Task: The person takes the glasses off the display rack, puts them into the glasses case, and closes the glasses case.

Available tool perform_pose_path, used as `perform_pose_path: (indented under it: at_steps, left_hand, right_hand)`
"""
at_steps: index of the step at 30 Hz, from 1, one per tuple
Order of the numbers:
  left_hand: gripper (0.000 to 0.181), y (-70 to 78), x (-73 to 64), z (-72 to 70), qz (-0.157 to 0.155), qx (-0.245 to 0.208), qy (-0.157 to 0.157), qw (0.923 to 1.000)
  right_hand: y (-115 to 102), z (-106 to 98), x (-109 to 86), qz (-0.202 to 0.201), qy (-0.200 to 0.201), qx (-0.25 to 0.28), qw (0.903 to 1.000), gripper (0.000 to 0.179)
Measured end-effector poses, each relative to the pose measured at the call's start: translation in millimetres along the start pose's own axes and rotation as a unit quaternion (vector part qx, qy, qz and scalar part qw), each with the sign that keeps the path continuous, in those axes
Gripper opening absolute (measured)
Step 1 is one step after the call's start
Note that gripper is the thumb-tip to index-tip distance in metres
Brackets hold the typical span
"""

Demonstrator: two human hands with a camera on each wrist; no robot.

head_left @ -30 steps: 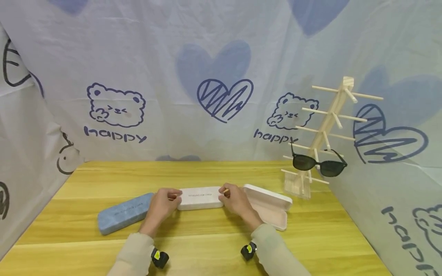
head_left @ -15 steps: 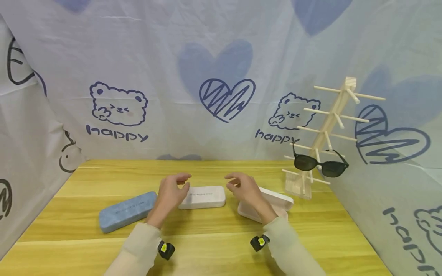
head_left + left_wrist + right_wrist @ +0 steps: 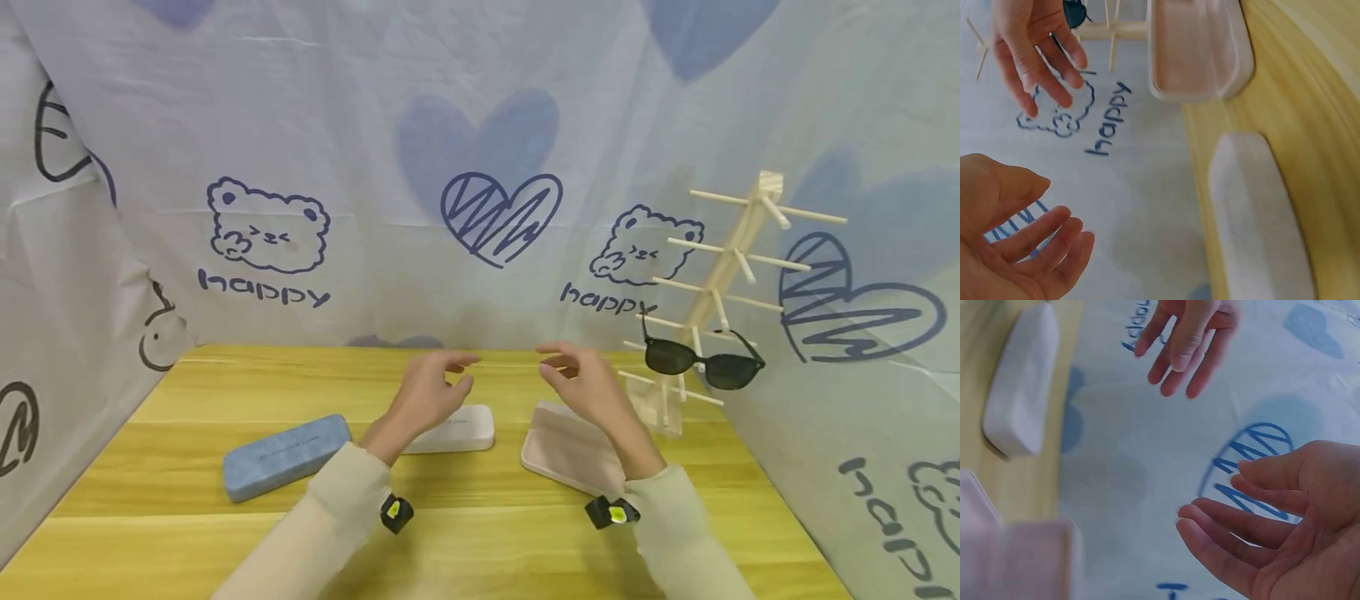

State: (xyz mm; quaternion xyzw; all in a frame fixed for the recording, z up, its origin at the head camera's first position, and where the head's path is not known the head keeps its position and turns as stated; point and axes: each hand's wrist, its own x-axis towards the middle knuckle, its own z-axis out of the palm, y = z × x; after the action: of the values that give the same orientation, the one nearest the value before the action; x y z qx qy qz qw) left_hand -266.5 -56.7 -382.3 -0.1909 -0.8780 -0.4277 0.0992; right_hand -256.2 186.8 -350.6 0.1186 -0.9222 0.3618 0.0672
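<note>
Both hands have let go of the white case and moved up and away from it, toward the back cloth, while the case has stayed put. The fingers of the left hand (image 3: pixel 431 392) and the right hand (image 3: pixel 588 387) are bent a little, with gaps between them, and they hold nothing. The two hands face each other, well apart. The closed white case (image 3: pixel 467 427) lies on the table (image 3: pixel 480 542) partly hidden by the left hand, so a wrist that dips too low might push it crooked. The open case (image 3: pixel 566 450) lies to its right, its pink inside showing, and the right arm covers some of it. If that arm came down, it could bump the case or make it slide. The blue case (image 3: pixel 288 457) lies near the left sleeve (image 3: pixel 330 508), which might nudge it if the elbow swung out. Past the right hand, black sunglasses (image 3: pixel 731 371) hang on the wooden stand (image 3: pixel 722 271). They seem easy to knock off, because they look to be just resting on the pegs, and a quick swing to the right could catch them.
</note>
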Motion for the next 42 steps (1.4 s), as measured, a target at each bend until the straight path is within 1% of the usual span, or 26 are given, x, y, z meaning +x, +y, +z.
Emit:
perform_pose_path:
  at_steps: [4, 11, 15, 19, 24, 27, 30, 32, 34, 37, 42]
  left_hand:
    - [0.032, 18.6, 9.8, 6.1, 0.020, -0.001, -0.014, 0.9997]
    - [0.033, 46.7, 27.0, 19.4, 0.060, -0.001, -0.049, 0.9970]
    - [0.034, 63.4, 36.6, 27.1, 0.081, 0.002, -0.071, 0.9941]
    - [0.033, 76.7, 45.5, 35.7, 0.098, 0.007, -0.083, 0.9917]
    - [0.033, 89.7, 54.8, 47.1, 0.099, 0.006, -0.101, 0.9900]
    - [0.034, 96.5, 60.1, 53.1, 0.095, 0.010, -0.113, 0.9890]
    - [0.035, 103.4, 65.2, 58.1, 0.091, 0.016, -0.122, 0.9882]
    - [0.036, 107.9, 68.6, 61.6, 0.091, 0.017, -0.125, 0.9878]
    - [0.037, 112.7, 72.2, 65.9, 0.093, 0.013, -0.130, 0.9871]
    - [0.037, 119.8, 77.5, 73.6, 0.094, 0.004, -0.133, 0.9867]
    - [0.036, 128.4, 86.6, 88.8, 0.090, -0.016, -0.140, 0.9859]
  right_hand:
    - [2.6, -23.2, -6.1, 0.005, 0.022, -0.023, 0.9995, 0.035]
    - [6.2, -65.0, -20.8, -0.015, 0.073, -0.057, 0.9956, 0.034]
    - [8.4, -88.9, -31.9, -0.008, 0.098, -0.067, 0.9929, 0.035]
    - [16.9, -106.6, -41.7, -0.002, 0.127, -0.083, 0.9884, 0.036]
    - [32.0, -123.1, -50.7, -0.009, 0.144, -0.092, 0.9852, 0.036]
    - [39.1, -131.5, -55.4, -0.012, 0.149, -0.084, 0.9853, 0.036]
    - [44.4, -139.3, -60.0, -0.007, 0.160, -0.094, 0.9826, 0.037]
    - [47.6, -144.3, -63.2, -0.003, 0.172, -0.109, 0.9791, 0.037]
    - [51.2, -149.8, -66.9, 0.006, 0.180, -0.120, 0.9763, 0.036]
    - [57.6, -157.0, -71.0, 0.021, 0.192, -0.118, 0.9741, 0.035]
    - [69.6, -163.9, -72.8, 0.068, 0.194, -0.117, 0.9716, 0.038]
